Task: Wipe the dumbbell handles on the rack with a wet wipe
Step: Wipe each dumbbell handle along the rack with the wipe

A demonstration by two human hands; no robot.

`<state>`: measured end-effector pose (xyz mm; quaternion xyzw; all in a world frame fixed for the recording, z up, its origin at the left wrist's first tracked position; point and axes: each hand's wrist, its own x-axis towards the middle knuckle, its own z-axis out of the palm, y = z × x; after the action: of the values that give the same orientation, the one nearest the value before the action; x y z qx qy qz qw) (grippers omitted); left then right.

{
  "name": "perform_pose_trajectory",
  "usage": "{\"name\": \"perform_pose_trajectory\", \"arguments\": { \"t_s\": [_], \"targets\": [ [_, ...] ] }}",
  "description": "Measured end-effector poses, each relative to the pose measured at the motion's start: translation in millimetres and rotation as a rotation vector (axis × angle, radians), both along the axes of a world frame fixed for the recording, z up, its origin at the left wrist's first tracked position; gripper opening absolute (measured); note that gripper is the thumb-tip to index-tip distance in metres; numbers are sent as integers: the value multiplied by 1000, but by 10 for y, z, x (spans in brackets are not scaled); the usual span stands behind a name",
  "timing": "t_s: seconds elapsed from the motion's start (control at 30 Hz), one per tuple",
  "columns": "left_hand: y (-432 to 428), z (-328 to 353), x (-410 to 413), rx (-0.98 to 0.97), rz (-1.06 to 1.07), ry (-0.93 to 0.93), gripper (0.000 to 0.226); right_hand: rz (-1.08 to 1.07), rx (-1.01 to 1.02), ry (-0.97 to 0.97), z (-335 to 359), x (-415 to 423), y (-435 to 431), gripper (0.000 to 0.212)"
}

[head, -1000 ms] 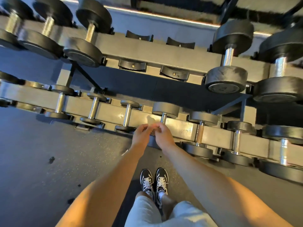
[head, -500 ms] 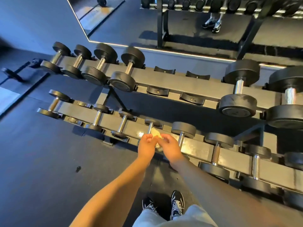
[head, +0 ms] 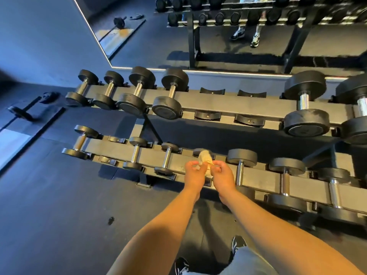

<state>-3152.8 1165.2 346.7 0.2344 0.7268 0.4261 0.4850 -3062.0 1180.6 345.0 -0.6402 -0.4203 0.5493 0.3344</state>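
A two-tier dark dumbbell rack point(head: 228, 104) runs across the view, holding black dumbbells with chrome handles. My left hand point(head: 193, 175) and my right hand point(head: 223, 176) meet over the lower tier and both pinch a crumpled pale wet wipe point(head: 205, 158) between them. The wipe hangs just in front of a small dumbbell whose handle my hands hide. Beside my right hand stands a dumbbell point(head: 240, 167) with its chrome handle bare. Two small dumbbells point(head: 166, 157) sit left of my left hand.
The upper tier has two empty cradles point(head: 230, 92) in its middle and heavy dumbbells point(head: 304, 104) at the right. A wall mirror point(head: 218, 36) behind reflects another rack and legs. A barbell point(head: 29, 110) lies on the dark floor at left. My shoes point(head: 239, 244) are below.
The camera has tilted up and pulled back, showing more of the rack and mirror. My hands stay together at the lower tier, and the wipe now stands out more between the fingers.
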Motion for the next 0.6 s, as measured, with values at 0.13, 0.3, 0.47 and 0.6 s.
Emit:
{"name": "perform_pose_trajectory", "arguments": {
  "t_s": [0.13,0.3,0.47,0.6],
  "targets": [
    [-84,-79,-359,25,-117,98,22,-113,-20,77,53,-362,-149,15],
    [-114,-41,-624,57,-216,104,14,-235,-18,85,98,-554,-246,20],
    [0,-47,-645,83,-299,93,15,-283,-7,111,76,-584,-156,22],
    [208,-85,-655,-14,-395,62,28,-304,-54,136,-57,-600,48,37]
  ]
}}
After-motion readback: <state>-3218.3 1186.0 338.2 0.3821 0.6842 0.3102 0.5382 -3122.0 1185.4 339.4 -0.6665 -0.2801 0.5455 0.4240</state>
